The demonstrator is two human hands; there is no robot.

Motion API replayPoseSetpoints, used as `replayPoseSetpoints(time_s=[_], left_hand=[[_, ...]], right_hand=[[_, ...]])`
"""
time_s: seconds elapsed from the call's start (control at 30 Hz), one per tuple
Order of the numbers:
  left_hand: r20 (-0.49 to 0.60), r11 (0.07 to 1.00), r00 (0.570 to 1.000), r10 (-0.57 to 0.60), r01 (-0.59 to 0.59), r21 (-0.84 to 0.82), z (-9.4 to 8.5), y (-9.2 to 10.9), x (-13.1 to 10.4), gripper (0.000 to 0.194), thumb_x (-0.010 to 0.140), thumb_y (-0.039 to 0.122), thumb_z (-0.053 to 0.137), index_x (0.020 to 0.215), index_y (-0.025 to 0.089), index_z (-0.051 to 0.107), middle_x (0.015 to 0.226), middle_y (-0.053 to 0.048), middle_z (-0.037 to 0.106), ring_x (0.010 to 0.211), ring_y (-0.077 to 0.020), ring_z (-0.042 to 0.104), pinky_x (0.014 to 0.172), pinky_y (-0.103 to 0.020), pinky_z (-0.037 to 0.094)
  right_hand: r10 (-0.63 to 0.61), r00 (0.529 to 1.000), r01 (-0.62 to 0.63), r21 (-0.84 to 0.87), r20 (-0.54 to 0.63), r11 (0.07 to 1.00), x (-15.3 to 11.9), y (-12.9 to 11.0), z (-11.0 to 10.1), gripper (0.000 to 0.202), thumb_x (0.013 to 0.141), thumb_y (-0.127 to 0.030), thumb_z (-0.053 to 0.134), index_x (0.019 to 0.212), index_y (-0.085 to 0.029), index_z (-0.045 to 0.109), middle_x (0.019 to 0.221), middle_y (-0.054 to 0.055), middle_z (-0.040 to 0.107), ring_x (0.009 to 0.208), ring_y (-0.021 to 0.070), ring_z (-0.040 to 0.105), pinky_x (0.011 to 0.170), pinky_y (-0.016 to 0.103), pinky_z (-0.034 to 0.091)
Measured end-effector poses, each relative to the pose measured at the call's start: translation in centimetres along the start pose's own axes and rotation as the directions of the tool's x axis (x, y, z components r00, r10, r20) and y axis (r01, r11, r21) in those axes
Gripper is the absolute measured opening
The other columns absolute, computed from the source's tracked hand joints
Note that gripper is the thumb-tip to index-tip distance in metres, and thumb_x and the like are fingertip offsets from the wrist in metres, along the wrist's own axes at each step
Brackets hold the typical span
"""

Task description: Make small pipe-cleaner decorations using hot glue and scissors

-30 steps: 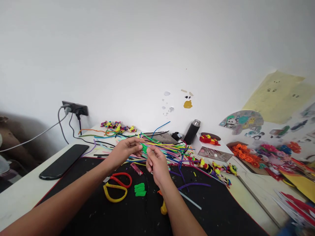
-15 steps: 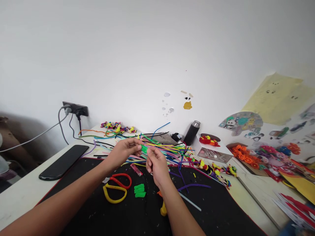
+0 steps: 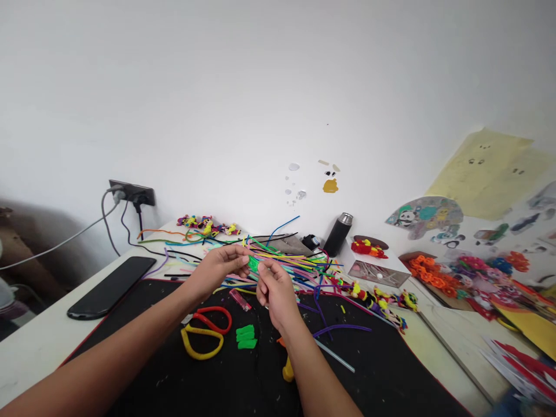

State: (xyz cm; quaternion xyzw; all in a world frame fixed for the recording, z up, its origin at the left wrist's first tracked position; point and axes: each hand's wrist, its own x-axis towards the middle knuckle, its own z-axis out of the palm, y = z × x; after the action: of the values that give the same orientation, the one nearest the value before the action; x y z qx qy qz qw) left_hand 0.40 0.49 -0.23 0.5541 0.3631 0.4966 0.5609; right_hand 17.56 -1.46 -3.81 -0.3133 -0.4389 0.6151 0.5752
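Observation:
Between my two hands is a small, shiny green piece, its exact kind too small to make out. My left hand pinches its left end, thumb against fingers. At the other end my right hand grips it with thumb and forefinger, the remaining fingers curled. Below, several flat green pieces lie close together on the black mat. To their left are scissors with red and yellow handles. A pink lighter rests just under my hands.
Behind my hands spreads a heap of coloured pipe cleaners. A phone lies at left, a black flask by the wall. Small pipe-cleaner figures lie at right. My right forearm partly hides a yellow object.
Almost nothing differs. Both hands keep their pinch on the green piece, with only a tiny shift of the fingers and the view.

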Motion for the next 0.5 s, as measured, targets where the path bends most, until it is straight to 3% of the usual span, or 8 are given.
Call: replayPoseSetpoints(time_s=[0.5], left_hand=[[0.019, 0.999, 1.000, -0.008, 0.009, -0.040, -0.05, -0.26, -0.04, 0.039, 0.073, 0.045, 0.091, 0.095, 0.018, 0.075, 0.074, -0.001, 0.074, 0.067, -0.0172, 0.068, 0.072, -0.032, 0.057]], right_hand=[[0.013, 1.000, -0.013, 0.000, -0.006, 1.000, -0.13, -0.27, 0.12, 0.047, 0.079, -0.059, 0.082, 0.090, -0.020, 0.059, 0.050, -0.012, 0.045, 0.032, 0.0051, 0.036, 0.034, 0.018, 0.022]])
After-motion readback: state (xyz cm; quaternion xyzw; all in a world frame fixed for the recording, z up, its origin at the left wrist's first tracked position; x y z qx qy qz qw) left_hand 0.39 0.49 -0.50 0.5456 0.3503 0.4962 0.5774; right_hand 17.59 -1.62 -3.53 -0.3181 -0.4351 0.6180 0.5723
